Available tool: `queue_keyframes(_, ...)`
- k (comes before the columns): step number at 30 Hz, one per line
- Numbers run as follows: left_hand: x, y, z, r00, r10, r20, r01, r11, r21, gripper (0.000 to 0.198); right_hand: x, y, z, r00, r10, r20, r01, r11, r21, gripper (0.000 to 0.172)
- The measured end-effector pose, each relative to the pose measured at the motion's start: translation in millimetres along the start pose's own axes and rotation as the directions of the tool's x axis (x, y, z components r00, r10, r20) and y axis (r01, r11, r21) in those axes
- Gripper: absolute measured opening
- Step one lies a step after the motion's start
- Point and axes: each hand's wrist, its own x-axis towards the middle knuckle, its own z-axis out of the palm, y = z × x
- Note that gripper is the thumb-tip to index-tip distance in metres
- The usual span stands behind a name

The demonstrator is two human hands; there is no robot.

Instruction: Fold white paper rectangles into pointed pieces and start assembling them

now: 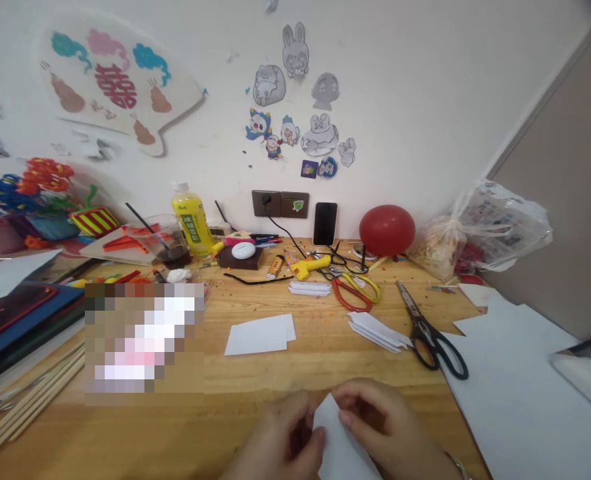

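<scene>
Low in the view, near the table's front, I hold a piece of white paper (343, 448) that comes to a point at its top. My left hand (288, 433) pinches its left edge between thumb and fingers. On the opposite edge, my right hand (388, 427) is closed with its thumb against the sheet. Beyond the hands lie two overlapping white paper rectangles (258, 335). A stack of folded white paper strips (378, 331) rests to their right, and another folded stack (309, 289) sits farther back.
Black-handled scissors (428, 337) lie right, beside large white sheets (520, 373). Behind are red and yellow scissors (358, 293), a yellow glue gun (310, 265), a red balloon (387, 230), a phone (325, 224) and a drink bottle (192, 220). Wooden sticks (35, 403) lie left.
</scene>
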Motion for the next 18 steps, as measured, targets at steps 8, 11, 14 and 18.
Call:
queue_keyframes(8, 1.3, -3.3, 6.3, 0.977, -0.206, 0.058, 0.214, 0.945, -0.248, 0.039, 1.1, -4.1, 5.8, 0.999, -0.054, 0.005, 0.054, 0.993, -0.106, 0.011)
queue_keyframes(11, 2.6, -1.9, 7.3, 0.962, -0.248, 0.114, 0.272, 0.904, -0.329, 0.047, 0.8, -4.1, 5.7, 0.999, -0.053, 0.001, 0.053, 0.994, -0.097, 0.011)
queue_keyframes(14, 3.9, 0.6, 7.6, 0.944, -0.287, 0.163, 0.329, 0.862, -0.387, 0.055, 0.9, -2.9, 5.5, 0.999, -0.038, 0.005, 0.038, 0.997, -0.072, 0.012)
queue_keyframes(18, 4.4, 2.8, 7.5, 0.935, -0.311, 0.170, 0.353, 0.855, -0.379, 0.058, 0.9, -0.7, 7.1, 1.000, -0.027, 0.000, 0.027, 0.999, -0.040, 0.012)
